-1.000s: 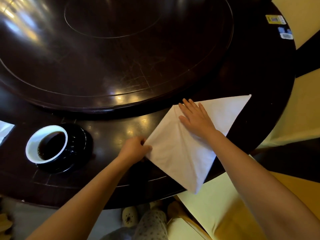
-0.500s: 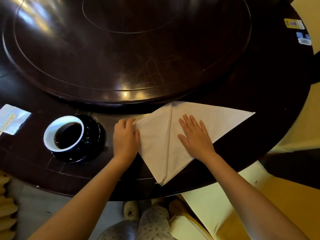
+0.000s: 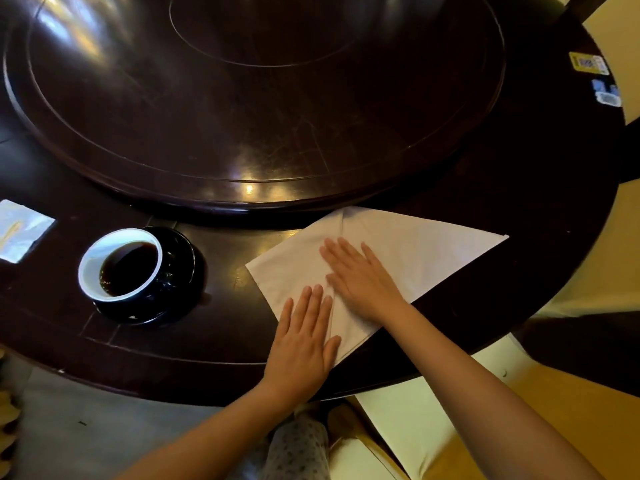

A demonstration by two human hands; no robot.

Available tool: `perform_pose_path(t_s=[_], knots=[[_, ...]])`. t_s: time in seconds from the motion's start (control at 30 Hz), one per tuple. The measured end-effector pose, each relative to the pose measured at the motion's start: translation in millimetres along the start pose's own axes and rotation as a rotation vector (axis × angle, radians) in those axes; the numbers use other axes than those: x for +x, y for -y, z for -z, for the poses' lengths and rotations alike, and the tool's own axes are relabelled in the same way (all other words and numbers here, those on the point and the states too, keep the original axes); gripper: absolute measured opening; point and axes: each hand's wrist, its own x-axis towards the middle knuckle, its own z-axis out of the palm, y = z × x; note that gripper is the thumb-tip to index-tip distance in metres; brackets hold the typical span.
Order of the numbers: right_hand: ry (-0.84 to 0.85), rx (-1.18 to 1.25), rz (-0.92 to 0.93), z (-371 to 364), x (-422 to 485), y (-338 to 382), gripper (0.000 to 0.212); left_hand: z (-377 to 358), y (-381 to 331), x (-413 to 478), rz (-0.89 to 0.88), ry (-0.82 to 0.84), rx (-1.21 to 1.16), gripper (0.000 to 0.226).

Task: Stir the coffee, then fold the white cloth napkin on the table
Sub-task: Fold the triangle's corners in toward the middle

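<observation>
Left hand [image 3: 304, 337] moved down the napkin [image 3: 415, 251], now flat.

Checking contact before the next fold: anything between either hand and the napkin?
Nothing visible. The left hand and right hand both lie flat on the napkin; the coffee cup sits apart, to its left.

Napkin [image 3: 408, 251]: white, folded to a triangle, flat on the dark counter [image 3: 519, 188].
Left hand [image 3: 304, 337]: flat on its near corner.
Right hand [image 3: 360, 278]: flat mid-cloth.
Coffee cup [image 3: 121, 265]: on black saucer [image 3: 180, 271], left.

White napkin [image 3: 415, 244], seemingly black saucer [image 3: 183, 271]
</observation>
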Motion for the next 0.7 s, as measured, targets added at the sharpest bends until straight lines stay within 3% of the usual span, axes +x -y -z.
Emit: perform_pose_path(t_s=[0.33,0.5,0.7], knots=[[-0.149,0.042,-0.346,11,17,-53,0.054,0,3,-2,-0.018,0.018,0.006,0.059],[-0.223,0.026,-0.644,17,-27,-101,0.054,0,3,-3,-0.016,0.034,0.007,0.061],[-0.132,0.039,-0.639,19,-50,-122,0.055,5,6,-2,-0.048,0.085,0.013,0.073]])
